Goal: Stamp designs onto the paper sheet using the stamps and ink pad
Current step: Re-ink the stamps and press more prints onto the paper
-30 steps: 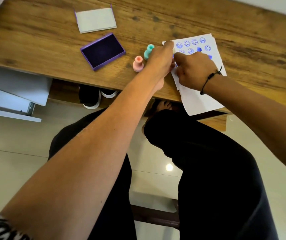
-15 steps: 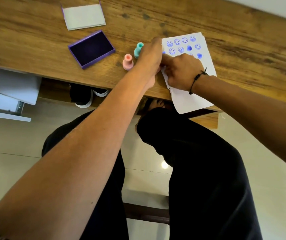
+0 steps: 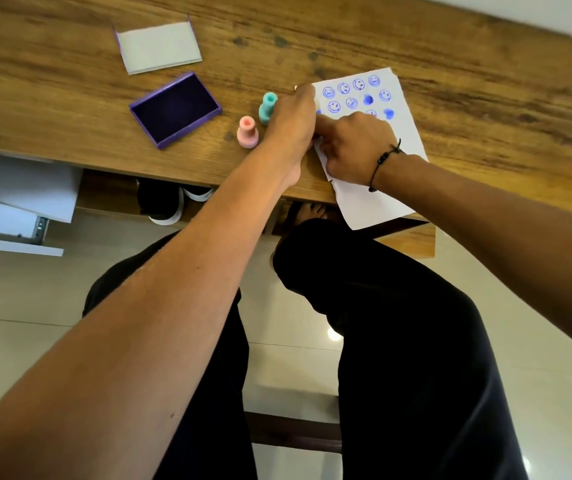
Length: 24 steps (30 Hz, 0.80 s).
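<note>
A white paper sheet point(image 3: 376, 202) lies on the wooden table point(image 3: 468, 98), its near end hanging over the front edge. Several blue smiley prints and a few solid blue blots fill its far half. My left hand point(image 3: 291, 123) presses down on the sheet's left edge, one fingertip at the far corner. My right hand point(image 3: 354, 147) rests curled on the paper right beside it; what is under its fingers is hidden. A teal stamp point(image 3: 268, 107) and a pink stamp point(image 3: 247, 132) stand upright just left of my left hand. The open purple ink pad point(image 3: 175, 109) lies further left.
The ink pad's lid point(image 3: 159, 46) lies upside down at the back left of the table. Under the table are a shoe point(image 3: 160, 202) and a bare foot. A white open drawer point(image 3: 18, 202) juts out at the left. My dark-trousered legs fill the foreground.
Both hands stay pressed together at the paper's left edge. Only the camera view has shifted a little; the stamps and the ink pad have not moved.
</note>
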Motion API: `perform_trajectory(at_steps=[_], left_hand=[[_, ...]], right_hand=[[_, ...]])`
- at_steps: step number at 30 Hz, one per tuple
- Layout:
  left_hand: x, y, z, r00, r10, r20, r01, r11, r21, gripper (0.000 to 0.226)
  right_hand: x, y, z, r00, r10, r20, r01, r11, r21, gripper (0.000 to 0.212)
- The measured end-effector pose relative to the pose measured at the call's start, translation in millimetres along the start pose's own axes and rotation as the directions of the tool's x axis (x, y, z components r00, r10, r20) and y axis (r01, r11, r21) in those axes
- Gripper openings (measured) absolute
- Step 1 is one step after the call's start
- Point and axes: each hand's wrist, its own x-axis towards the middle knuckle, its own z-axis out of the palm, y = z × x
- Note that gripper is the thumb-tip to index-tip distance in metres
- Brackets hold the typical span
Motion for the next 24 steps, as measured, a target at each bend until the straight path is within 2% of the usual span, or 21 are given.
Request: perform_trajectory(at_steps=[7, 9, 11, 13, 16, 17, 21, 24], left_hand=[[4.0, -1.7, -3.6, 0.999, -0.046, -0.009, 0.045, 0.998, -0.042, 0.028], [3.1, -0.8, -5.0, 0.998, -0.062, -0.004, 0.061, 0.996, -0.064, 0.029], [1.5, -0.3, -6.2, 0.998, -0.057, -0.01, 0.056, 0.997, -0.059, 0.029], [-1.2, 0.4, -6.9, 0.999, -0.05, -0.005, 0.05, 0.998, -0.041, 0.027], [-8.1, 2.5, -11.3, 0.999, -0.043, 0.01, 0.043, 0.999, -0.012, 0.027], [-11.1, 4.0, -14.0, 0.999, -0.037, 0.017, 0.037, 0.999, -0.003, 0.027], [-27.5, 11.8, -27.1, 0.998, 0.028, 0.057, -0.03, 0.999, 0.028, 0.027], [-38.0, 14.4, -38.0, 0.995, 0.073, 0.066, -0.074, 0.997, 0.014, 0.021]], right_hand=[[3.9, 4.0, -8.7, 0.993, 0.028, 0.112, -0.025, 0.999, -0.024, 0.033], [-0.2, 6.7, -19.1, 0.994, 0.073, 0.079, -0.079, 0.995, 0.067, 0.027], [-7.0, 11.8, -35.7, 0.989, 0.15, -0.011, -0.144, 0.967, 0.212, 0.023], [-14.3, 20.0, -51.9, 0.967, 0.239, -0.091, -0.184, 0.897, 0.401, 0.022], [-29.0, 21.8, -66.5, 0.947, 0.307, -0.089, -0.188, 0.76, 0.622, 0.01], [-33.3, 20.2, -68.0, 0.943, 0.324, -0.077, -0.194, 0.722, 0.664, 0.005], [-43.8, 11.7, -68.3, 0.92, 0.391, -0.022, -0.228, 0.58, 0.782, 0.022], [-47.5, 4.6, -68.4, 0.916, 0.4, 0.015, -0.231, 0.496, 0.837, 0.023]])
